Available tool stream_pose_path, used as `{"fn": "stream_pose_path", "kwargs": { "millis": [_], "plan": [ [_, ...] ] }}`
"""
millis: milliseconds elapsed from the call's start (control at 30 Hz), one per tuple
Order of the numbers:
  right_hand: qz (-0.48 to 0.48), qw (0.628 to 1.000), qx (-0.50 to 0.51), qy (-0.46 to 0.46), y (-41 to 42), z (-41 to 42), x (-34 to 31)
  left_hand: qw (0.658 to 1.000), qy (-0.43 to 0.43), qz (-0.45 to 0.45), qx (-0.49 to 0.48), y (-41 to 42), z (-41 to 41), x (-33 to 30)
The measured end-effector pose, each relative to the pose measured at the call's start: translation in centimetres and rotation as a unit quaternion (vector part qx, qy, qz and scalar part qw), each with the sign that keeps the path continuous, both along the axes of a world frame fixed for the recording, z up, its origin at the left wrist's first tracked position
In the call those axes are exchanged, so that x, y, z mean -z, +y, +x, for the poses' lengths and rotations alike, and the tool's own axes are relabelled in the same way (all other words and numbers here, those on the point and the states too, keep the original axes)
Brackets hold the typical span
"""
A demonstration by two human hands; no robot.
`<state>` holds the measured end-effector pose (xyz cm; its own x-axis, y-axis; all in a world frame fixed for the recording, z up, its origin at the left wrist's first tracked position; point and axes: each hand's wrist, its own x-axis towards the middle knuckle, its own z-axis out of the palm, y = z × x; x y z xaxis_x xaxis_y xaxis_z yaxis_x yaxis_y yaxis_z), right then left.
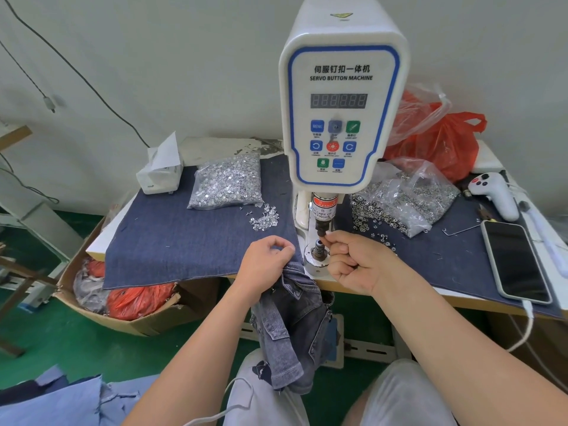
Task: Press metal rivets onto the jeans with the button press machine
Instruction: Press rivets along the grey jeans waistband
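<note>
"SERVO BUTTON MACHINE" and "MENU" on the button press machine (341, 96) panel.

We see a plain pale wall (184, 56) behind the fingers, with thin dark cables (76, 69) hanging across it. Below the fingers, the floor (55, 342) is glossy green. The white table (101, 241) carries a blue denim cover (172, 238). Left of the fingers, under the table edge, stands 1 cardboard box (144, 321).

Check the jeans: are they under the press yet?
Not yet. The jeans hang off the table edge, gripped by the left hand, beside the press.
</note>
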<state>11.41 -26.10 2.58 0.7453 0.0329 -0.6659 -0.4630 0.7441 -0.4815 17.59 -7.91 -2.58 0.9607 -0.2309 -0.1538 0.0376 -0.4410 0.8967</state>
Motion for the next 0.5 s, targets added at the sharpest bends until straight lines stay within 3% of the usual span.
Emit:
{"fn": "stream_pose_path", "kwargs": {
  "millis": [167, 267, 367, 500],
  "plan": [
    [-0.016, 1.0, 0.006, -0.004, 0.3, 0.2, 0.0, 0.999, -0.007, -0.03, 0.023, 0.2, -0.3, 0.0],
    [-0.039, 0.999, 0.005, -0.014, 0.5, 0.3, -0.2, 0.993, -0.057, -0.072, 0.079, 0.2, -0.9, -0.9],
    [-0.051, 0.998, 0.004, -0.024, 0.6, 0.3, -0.3, 0.985, -0.099, -0.066, 0.128, -0.4, -1.8, -1.8],
    [-0.055, 0.998, 0.005, -0.025, 0.7, 0.4, -0.4, 0.983, -0.119, -0.061, 0.123, -1.0, -2.6, -1.9]
  ]
}}
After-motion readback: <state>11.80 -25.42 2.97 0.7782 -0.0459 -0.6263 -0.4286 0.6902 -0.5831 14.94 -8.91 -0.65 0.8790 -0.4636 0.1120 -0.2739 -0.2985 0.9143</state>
